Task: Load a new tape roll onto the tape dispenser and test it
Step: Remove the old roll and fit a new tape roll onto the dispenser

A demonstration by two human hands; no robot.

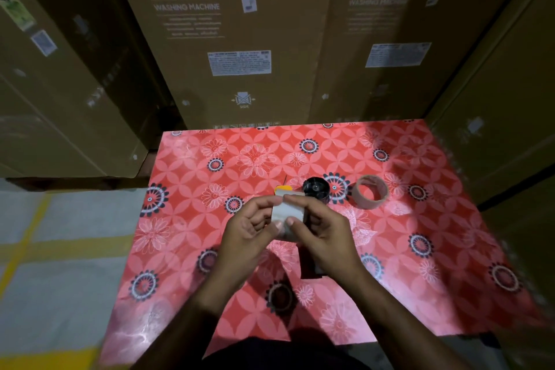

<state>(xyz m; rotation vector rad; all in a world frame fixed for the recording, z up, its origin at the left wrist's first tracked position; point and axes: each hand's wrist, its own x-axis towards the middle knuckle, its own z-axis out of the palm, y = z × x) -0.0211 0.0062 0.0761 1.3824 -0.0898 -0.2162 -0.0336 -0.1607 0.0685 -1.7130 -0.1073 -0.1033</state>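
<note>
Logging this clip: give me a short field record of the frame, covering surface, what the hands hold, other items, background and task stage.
surface: table with a red floral cover
left hand: gripping the left side of a clear tape roll
right hand: gripping the same roll, thumb on its face
tape dispenser: black with an orange part, lying just beyond the hands, partly hidden
empty cardboard core: lying on the table right of the dispenser, apart from it
background: stacked cardboard boxes printed SAMSUNG WASHING MACHINE
task stage: roll in hands, not yet on the dispenser
</note>
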